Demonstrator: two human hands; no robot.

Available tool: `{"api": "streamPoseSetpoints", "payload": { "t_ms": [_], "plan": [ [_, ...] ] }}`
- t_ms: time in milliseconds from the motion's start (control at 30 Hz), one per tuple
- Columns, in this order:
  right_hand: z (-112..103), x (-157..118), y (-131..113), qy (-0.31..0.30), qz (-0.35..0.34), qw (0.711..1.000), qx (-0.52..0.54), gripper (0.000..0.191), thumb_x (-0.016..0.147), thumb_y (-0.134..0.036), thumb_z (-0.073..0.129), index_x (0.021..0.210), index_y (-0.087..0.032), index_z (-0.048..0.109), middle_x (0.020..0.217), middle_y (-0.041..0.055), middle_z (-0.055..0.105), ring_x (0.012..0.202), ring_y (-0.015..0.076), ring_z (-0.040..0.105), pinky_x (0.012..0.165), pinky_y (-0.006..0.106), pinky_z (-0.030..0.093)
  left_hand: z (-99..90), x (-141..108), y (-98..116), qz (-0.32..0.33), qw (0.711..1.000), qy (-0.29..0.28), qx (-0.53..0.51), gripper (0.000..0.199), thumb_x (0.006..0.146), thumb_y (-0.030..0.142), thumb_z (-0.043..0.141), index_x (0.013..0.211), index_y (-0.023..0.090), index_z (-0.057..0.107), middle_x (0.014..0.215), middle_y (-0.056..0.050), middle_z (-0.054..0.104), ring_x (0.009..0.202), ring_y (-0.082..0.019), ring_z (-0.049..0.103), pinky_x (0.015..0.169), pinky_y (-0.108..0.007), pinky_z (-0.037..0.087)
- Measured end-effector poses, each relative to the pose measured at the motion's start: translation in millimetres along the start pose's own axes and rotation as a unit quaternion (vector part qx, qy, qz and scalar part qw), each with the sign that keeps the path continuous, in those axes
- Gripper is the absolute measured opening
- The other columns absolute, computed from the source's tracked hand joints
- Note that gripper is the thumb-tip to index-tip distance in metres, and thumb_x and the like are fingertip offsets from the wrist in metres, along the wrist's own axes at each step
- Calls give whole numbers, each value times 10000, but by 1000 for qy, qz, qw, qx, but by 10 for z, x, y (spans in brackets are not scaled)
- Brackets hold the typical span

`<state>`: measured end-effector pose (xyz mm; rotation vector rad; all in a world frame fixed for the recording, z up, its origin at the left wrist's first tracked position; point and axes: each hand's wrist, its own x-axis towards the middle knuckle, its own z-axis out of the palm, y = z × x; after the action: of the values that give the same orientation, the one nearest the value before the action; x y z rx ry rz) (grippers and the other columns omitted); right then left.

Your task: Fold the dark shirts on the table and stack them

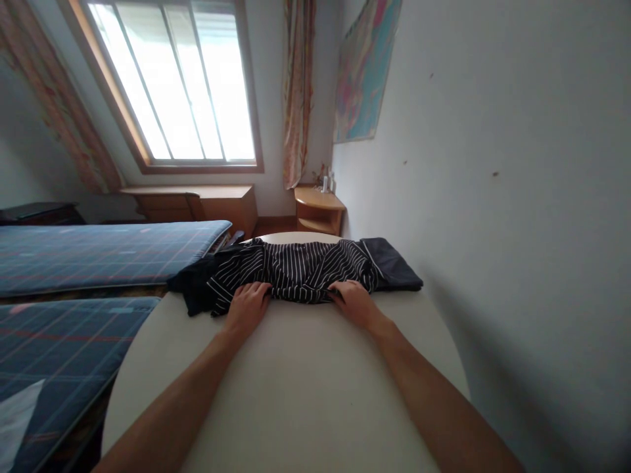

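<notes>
A black garment with thin white stripes, seemingly a shirt (300, 263), lies bunched across the far part of the round white table (305, 394). Plain dark sections extend at both of its ends; the right one is laid fairly flat, while the left one is crumpled and reaches the table's edge. My left hand (250, 303) is closed on the near edge of the cloth, left of its middle. Right of the middle, my right hand (353, 303) pinches the same near edge between thumb and fingers. Some fingertips are hidden in the folds.
Two blue plaid mattresses (108, 253) lie to the left, close to the table. A white wall (517, 230) runs along the right. Beyond the table are a wooden desk (221, 192) under the window and a corner shelf (318, 199) with small items.
</notes>
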<state>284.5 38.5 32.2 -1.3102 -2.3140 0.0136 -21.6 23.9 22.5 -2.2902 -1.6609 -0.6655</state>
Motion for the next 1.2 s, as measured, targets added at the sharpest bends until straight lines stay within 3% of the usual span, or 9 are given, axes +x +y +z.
{"api": "streamPoseSetpoints", "payload": {
  "t_ms": [200, 300, 400, 533, 633, 767, 900, 1033, 1200],
  "plan": [
    [-123, -15, 78, 161, 91, 982, 34, 306, 970, -369, 524, 1221, -195, 551, 997, 110, 728, 928, 271, 688, 822, 370, 500, -73, 52, -15, -80, 991, 82, -71, 264, 1005, 305, 399, 1096, 216, 630, 1041, -80, 728, 937, -244, 684, 855, -340, 496],
    [-118, -29, 86, 182, 121, 975, 28, 322, 943, -373, 552, 1215, -201, 537, 966, 93, 714, 822, 260, 677, 757, 360, 499, -62, 31, -29, -104, 988, 84, -78, 220, 993, 318, 432, 1077, 236, 618, 1042, -64, 719, 935, -239, 677, 810, -318, 503],
    [-107, -9, 51, 184, 101, 978, 6, 221, 904, -247, 570, 1121, -206, 574, 934, 72, 681, 867, 240, 643, 804, 344, 481, -52, 26, -51, -78, 991, 91, -57, 145, 949, 250, 481, 1014, 230, 608, 1041, -72, 686, 990, -252, 633, 868, -341, 493],
    [-136, 6, -80, 113, 78, 990, -15, 156, 866, -102, 525, 849, -223, 623, 842, 35, 643, 812, 190, 604, 769, 286, 451, -96, 35, -35, -5, 997, 69, -31, 154, 899, 152, 488, 842, 235, 605, 953, -62, 651, 961, -251, 597, 916, -374, 471],
    [-145, -27, -183, 44, 28, 998, 40, 94, 865, -136, 582, 856, -212, 636, 818, 13, 643, 763, 162, 594, 751, 270, 452, -118, 10, 20, 54, 997, 19, -51, 167, 889, 143, 499, 846, 237, 631, 961, -49, 663, 945, -237, 607, 904, -372, 473],
    [-103, -71, -221, -37, -90, 994, 55, 110, 829, -260, 716, 921, -207, 685, 955, 50, 669, 971, 211, 612, 921, 336, 455, -84, -49, 59, 50, 996, -25, -72, 182, 897, 284, 576, 1057, 239, 650, 1081, -64, 683, 1008, -256, 625, 911, -387, 486],
    [-73, -51, -183, -64, -101, 993, 24, 49, 856, -193, 676, 890, -202, 711, 993, 66, 675, 997, 216, 623, 934, 347, 464, -40, -58, 8, 47, 994, -45, -87, 207, 910, 332, 581, 1080, 238, 649, 1115, -65, 689, 1052, -256, 628, 927, -380, 489],
    [-137, -31, -87, -19, -83, 995, 57, 111, 925, -203, 587, 948, -208, 696, 1006, 61, 704, 1006, 205, 642, 942, 344, 469, -46, -28, -52, -1, 995, -22, -99, 160, 937, 305, 516, 991, 246, 655, 1051, -55, 709, 1004, -243, 649, 881, -357, 500],
    [-325, -72, 183, 119, 22, 991, 58, 170, 935, -267, 545, 1012, -205, 682, 1017, 80, 716, 977, 236, 650, 925, 384, 477, -139, 12, -155, -158, 982, 44, -93, 231, 954, 357, 474, 1057, 244, 647, 993, -70, 725, 914, -258, 676, 748, -331, 500]
  ]
}}
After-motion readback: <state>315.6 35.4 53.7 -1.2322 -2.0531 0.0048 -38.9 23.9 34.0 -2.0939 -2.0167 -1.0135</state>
